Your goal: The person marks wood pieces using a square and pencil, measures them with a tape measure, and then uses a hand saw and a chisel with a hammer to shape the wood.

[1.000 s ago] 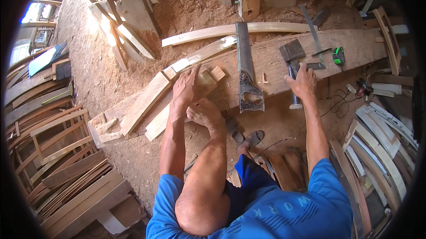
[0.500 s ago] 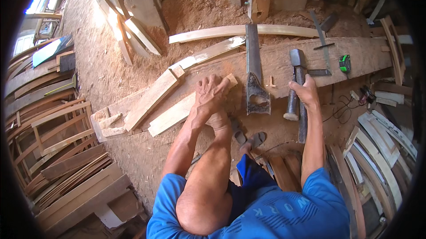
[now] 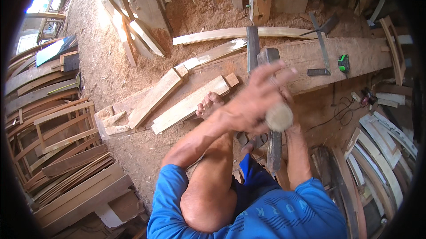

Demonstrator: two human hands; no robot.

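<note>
My left hand [image 3: 257,94], blurred, crosses in front of my right hand with its fingers stretched out, beside the pale round butt of a chisel [image 3: 279,117]. Mostly covered by it, my right hand [image 3: 287,94] grips a hammer, whose dark head [image 3: 268,55] points away and whose dark handle [image 3: 274,150] hangs toward me. The chisel lies against the hammer handle, its blade hidden. My bare foot [image 3: 208,105] presses its toes on a pale wooden piece [image 3: 179,111] lying on the plank [image 3: 350,48]. A small block [image 3: 231,79] sticks out at the piece's far end.
A handsaw [image 3: 252,45] lies across the plank, its handle covered by my hands. Farther right are a try square [image 3: 320,71] and a green tape measure [image 3: 344,63]. Another wooden piece [image 3: 155,99] lies left; curved strips [image 3: 213,36] lie behind. Stacked frames [image 3: 62,128] stand left.
My left hand has left the wood by my foot and swung right to the tools. My right hand has brought the hammer and chisel left, over the saw. The foot's toes now show.
</note>
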